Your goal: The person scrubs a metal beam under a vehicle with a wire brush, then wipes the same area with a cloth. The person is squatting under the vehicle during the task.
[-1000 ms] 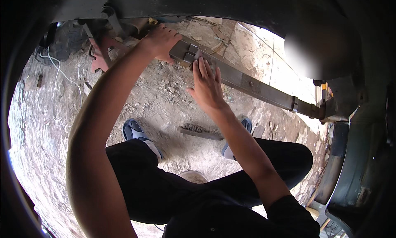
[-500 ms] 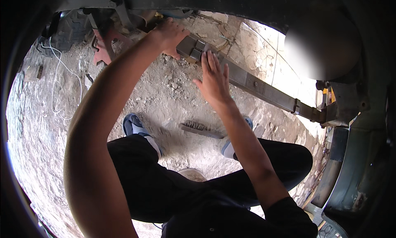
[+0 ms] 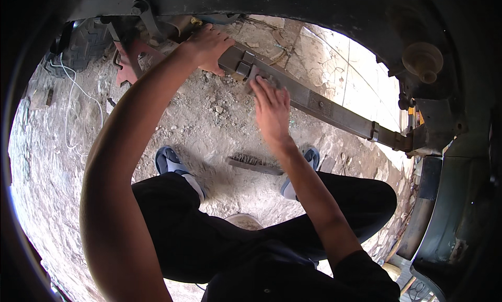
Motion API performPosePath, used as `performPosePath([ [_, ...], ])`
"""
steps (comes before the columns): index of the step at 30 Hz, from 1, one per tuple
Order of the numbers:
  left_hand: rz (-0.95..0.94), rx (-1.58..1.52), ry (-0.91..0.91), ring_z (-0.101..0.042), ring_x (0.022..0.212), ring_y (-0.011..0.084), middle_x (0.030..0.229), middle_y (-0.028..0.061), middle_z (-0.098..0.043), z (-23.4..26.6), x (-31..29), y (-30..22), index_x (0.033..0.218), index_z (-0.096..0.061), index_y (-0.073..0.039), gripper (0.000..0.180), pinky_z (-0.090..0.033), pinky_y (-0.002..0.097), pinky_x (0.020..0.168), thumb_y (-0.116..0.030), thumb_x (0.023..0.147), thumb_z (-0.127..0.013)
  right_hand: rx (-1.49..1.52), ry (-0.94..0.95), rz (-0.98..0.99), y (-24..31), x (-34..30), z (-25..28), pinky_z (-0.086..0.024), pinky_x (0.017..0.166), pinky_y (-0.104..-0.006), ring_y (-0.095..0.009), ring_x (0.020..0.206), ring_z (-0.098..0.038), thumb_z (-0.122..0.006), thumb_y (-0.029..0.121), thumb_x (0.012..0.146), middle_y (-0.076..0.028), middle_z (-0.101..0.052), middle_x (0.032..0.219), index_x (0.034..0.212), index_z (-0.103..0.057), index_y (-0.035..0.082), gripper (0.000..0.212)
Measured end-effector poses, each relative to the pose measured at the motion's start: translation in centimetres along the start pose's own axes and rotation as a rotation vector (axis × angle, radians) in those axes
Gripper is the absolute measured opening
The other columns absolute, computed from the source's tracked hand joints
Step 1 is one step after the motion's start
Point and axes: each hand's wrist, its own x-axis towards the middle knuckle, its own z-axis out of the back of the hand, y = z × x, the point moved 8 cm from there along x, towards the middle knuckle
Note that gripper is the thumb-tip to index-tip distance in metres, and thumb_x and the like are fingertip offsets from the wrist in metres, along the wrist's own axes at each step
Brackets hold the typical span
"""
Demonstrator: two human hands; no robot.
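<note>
left hand (image 3: 209, 44) clenched around leaf spring (image 3: 314, 100) under vehicle, steadying it; right hand (image 3: 271, 109) flat on spring's top face, fingers released. wire brush (image 3: 254, 164) lying on dirt between sandalled feet.

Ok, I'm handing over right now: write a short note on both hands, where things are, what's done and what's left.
Left hand: gripping the upper end of the leaf spring near its clamp.
Right hand: laid flat, fingers extended, on the spring just past the clamp; whether it holds anything underneath is hidden.
Things: the spring runs diagonally under the vehicle to the mount at right. A wire brush lies on the dirt ground between the feet, untouched.
Done: cannot tell from the surface.
Left: probably working further along the spring toward the mount.
</note>
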Motion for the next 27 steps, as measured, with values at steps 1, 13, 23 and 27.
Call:
performPosePath([
  [1,0.002,-0.004,-0.005,-0.044,0.132,0.0282,0.133,0.0128,-0.052,0.0,-0.1,0.0,0.142,-0.042,-0.009,0.097,-0.025,0.0465,0.114,-0.059,0.067,-0.079,0.037,-0.025,-0.035,-0.4,0.4,0.1,-0.03,0.114,-0.0519,-0.024,0.134,-0.039,-0.073,0.022,0.085,-0.005,-0.033,0.152,0.146,-0.041,0.019,0.069],
  [13,0.041,0.014,-0.001,-0.044,0.13,0.0287,0.132,0.0127,-0.049,-0.1,-0.1,0.1,0.142,-0.041,-0.01,0.095,-0.022,0.0502,0.116,-0.054,0.067,-0.081,0.847,-0.143,-0.495,-4.3,0.3,2.9,-0.045,0.095,-0.0366,-0.023,0.104,-0.062,-0.058,0.029,0.099,-0.005,-0.067,0.11,0.119,-0.066,0.011,0.028],
  [23,-0.255,-0.855,-0.024,-0.057,0.116,0.026,0.124,0.0155,-0.061,5.5,0.6,-9.2,0.129,-0.058,-0.005,0.063,-0.047,0.038,0.098,-0.049,0.084,-0.071,1.701,-0.385,-0.882,-4.8,-4.7,5.0,-0.046,0.094,-0.0332,-0.014,0.108,-0.06,-0.06,0.022,0.099,-0.003,-0.064,0.118,0.121,-0.061,0.005,0.027],
  [27,-0.328,-0.977,0.102,-0.065,0.096,0.0199,0.103,0.0115,-0.069,6.7,0.6,-12.7,0.113,-0.066,-0.002,0.043,-0.052,0.0348,0.083,-0.037,0.088,-0.071,1.491,-0.365,-0.716,-5.8,-4.8,5.8,-0.042,0.08,-0.0254,-0.007,0.091,-0.053,-0.061,0.019,0.099,0.002,-0.062,0.1,0.118,-0.062,0.004,0.024],
])
